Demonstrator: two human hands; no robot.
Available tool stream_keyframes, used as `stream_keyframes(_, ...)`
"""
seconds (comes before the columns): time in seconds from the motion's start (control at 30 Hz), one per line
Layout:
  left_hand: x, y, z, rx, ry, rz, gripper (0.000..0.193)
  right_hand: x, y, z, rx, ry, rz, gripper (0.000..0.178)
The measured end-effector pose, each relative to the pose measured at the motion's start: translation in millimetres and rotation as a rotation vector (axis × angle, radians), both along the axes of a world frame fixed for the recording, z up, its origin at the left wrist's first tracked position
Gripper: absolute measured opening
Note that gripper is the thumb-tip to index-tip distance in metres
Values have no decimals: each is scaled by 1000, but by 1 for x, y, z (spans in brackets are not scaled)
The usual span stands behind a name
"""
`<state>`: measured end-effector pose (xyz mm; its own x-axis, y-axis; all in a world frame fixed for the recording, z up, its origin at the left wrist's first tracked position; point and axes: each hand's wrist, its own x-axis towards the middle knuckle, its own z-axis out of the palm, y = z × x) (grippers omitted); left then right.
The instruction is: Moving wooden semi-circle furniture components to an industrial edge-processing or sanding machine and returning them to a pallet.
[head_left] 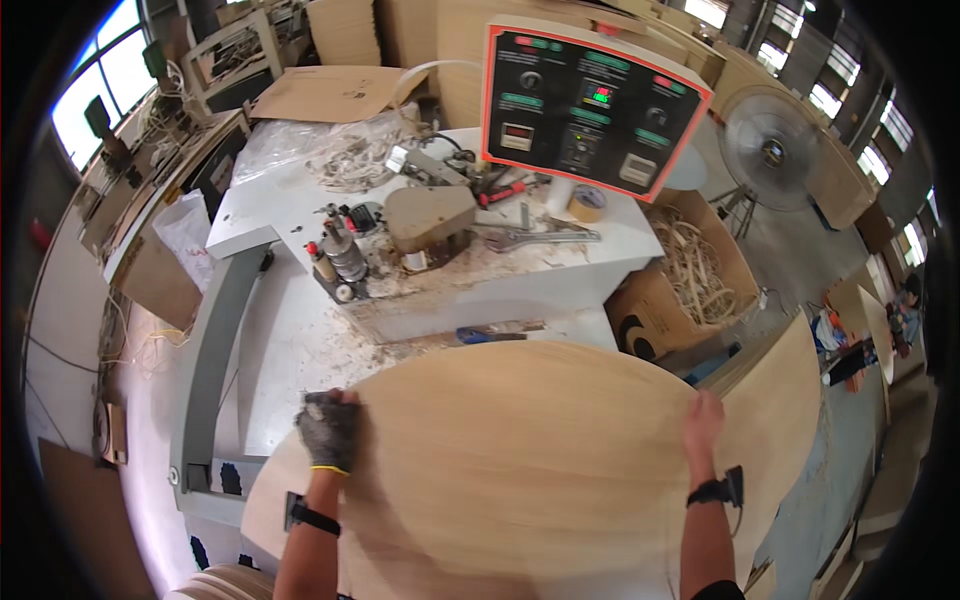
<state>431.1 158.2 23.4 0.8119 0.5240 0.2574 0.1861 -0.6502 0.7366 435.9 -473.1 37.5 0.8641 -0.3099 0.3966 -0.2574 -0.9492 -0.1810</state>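
Observation:
A large light-brown wooden panel (520,450) with a curved far edge lies in front of me, spanning the space between both arms. My left hand (330,430) wears a dark grey work glove with bare fingertips and is closed on the panel's left edge. Over at the right edge, my right hand (704,425), bare and slightly blurred, has its fingers curled round the same panel. Each wrist carries a black strap. Just past the panel's far edge stands a white machine table (430,315) strewn with wood shavings, with a metal trimming unit (430,215) on top.
A control panel (590,110) with a red border rises behind the table. An adjustable wrench (545,237) and a tape roll (587,203) lie on it. A cardboard box (650,310) of wood strips sits to the right, near more panels (785,385). A fan (770,150) stands farther back.

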Motion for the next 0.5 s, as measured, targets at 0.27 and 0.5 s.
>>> stream_keyframes(0.27,73,-98,7,174,72,-345,25,4,-46,-2,-70,64,-41,21)
stream_keyframes(0.5,76,-129,23,430,-5,-279,22,90,64,33,62,27,308,19)
